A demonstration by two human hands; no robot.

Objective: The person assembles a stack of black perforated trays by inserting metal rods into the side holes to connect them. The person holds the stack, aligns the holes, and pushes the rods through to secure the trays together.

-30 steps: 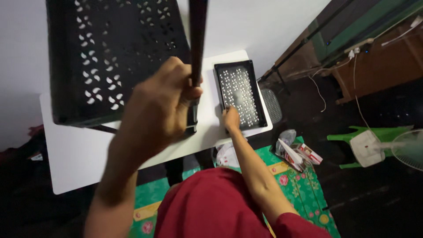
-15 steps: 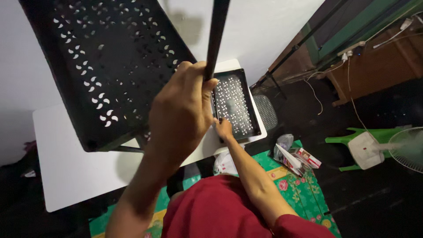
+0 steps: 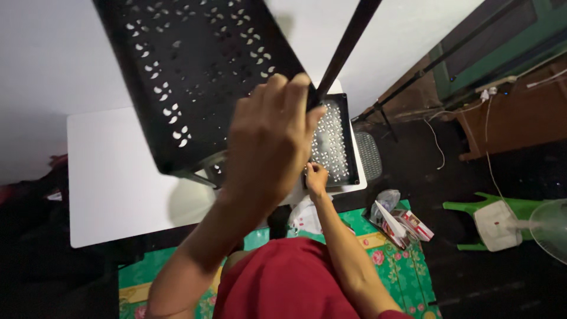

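My left hand point(image 3: 269, 142) is raised close to the camera and closed around a thin black pole point(image 3: 348, 44) that slants up to the right. Fixed to that pole is a large black perforated shelf panel point(image 3: 195, 71), held tilted above the white table point(image 3: 112, 183). A smaller black perforated tray point(image 3: 335, 142) lies flat at the table's right end. My right hand point(image 3: 317, 177) grips that tray's near edge, its fingers curled on the rim. My left hand hides part of the tray.
A grey perforated piece point(image 3: 369, 155) lies on the floor beyond the table's right edge. On the green patterned mat point(image 3: 407, 260) are a white plastic bag point(image 3: 304, 215) and some packets point(image 3: 398, 218). A green stool point(image 3: 490, 221), a fan point(image 3: 549, 227) and cables stand at the right.
The pole and large shelf panel have tilted further and swung to the right with my left hand. My right hand stays at the small tray's near edge.
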